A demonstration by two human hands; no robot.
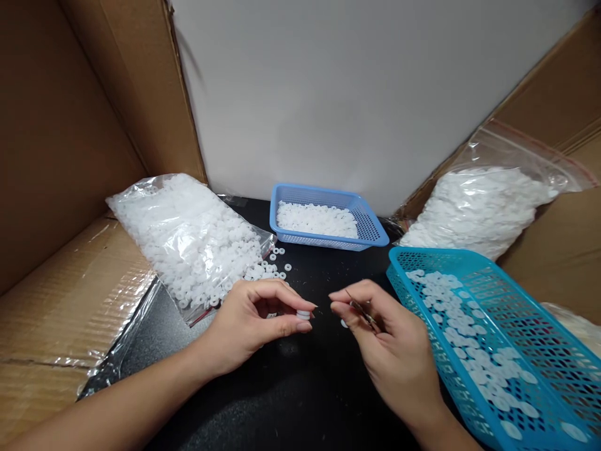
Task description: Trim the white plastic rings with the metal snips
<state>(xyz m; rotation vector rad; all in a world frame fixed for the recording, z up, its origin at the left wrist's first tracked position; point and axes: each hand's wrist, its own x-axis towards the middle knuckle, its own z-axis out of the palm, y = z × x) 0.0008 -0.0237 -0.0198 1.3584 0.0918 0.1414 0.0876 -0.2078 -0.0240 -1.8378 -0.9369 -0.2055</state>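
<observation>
The left hand pinches stacked white discs; the right hand, beside a teal plastic basket, grasps a slender metal tool.

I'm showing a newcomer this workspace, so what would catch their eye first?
Probably the bright teal basket at the right, with white discs inside. Next, the bulging clear bag at the left, full of small white rings, with loose rings beside it. Between them, the left hand pinches white pieces; the right hand holds a slim tool.
</observation>
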